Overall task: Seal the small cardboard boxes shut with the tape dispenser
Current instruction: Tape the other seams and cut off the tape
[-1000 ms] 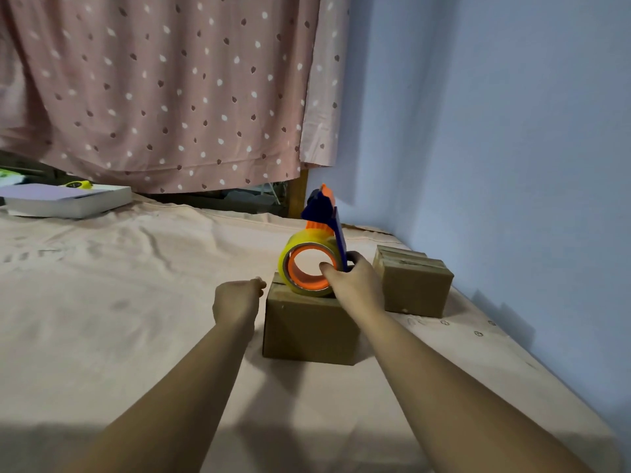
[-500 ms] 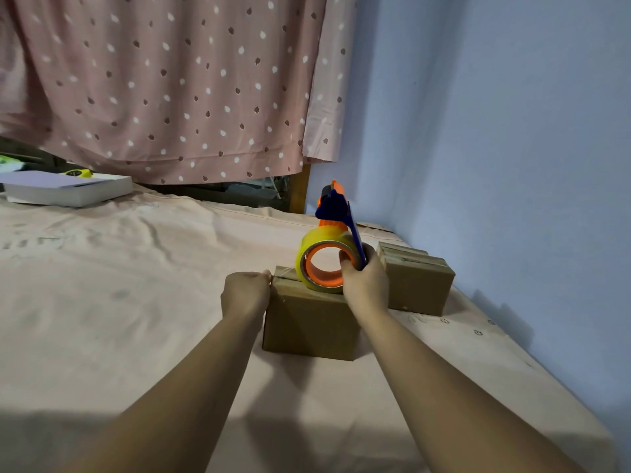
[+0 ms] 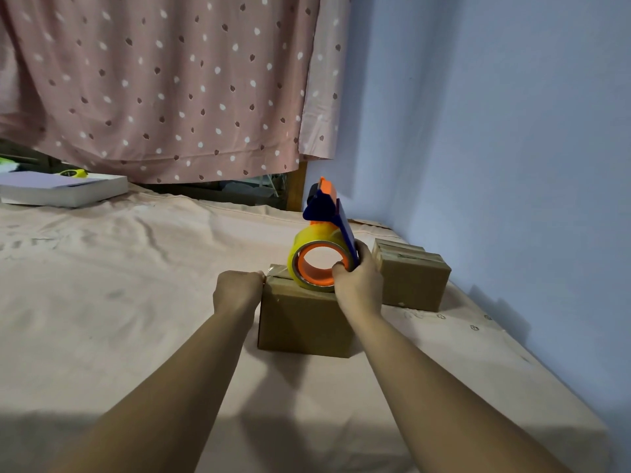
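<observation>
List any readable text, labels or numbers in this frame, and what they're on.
None legible.
Small printed marks on the bed sheet beside the far cardboard box: too small to read.
No lettering visible on the tape dispenser, near cardboard box or white box.

Nothing legible anywhere. Plain brown faces on the near cardboard box (image 3: 304, 322) and the far cardboard box (image 3: 413, 285); no print to make out on the tape dispenser (image 3: 321, 254) or the flat white box (image 3: 65, 192) at upper left. Small round marks (image 3: 473, 327) on the sheet (image 3: 136, 302), right of centre, too small to read.
</observation>
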